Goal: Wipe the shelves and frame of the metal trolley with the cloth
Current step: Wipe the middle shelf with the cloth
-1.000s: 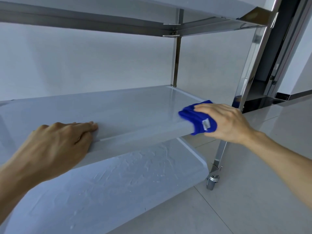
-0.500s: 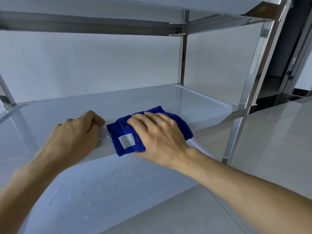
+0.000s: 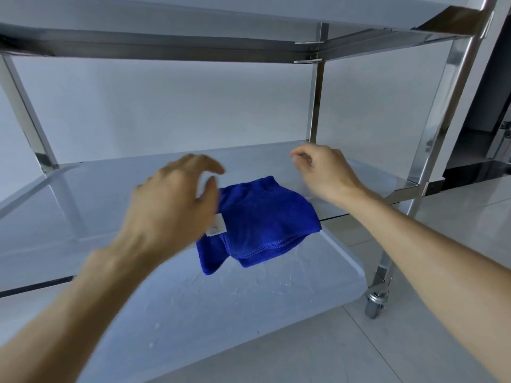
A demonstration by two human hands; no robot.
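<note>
A crumpled blue terry cloth (image 3: 262,219) drapes over the smooth steel middle shelf's (image 3: 83,205) edge, with left hand (image 3: 177,200) and right hand (image 3: 323,172) loosely curled, holding nothing.

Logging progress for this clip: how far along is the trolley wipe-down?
Done: cannot tell; no shelf shows clear wipe marks. In hand: nothing; the blue microfibre cloth lies draped over the middle steel shelf's front edge, left hand open beside it, right hand loosely curled, empty. Left: the speckled bottom shelf and upright frame posts.
</note>
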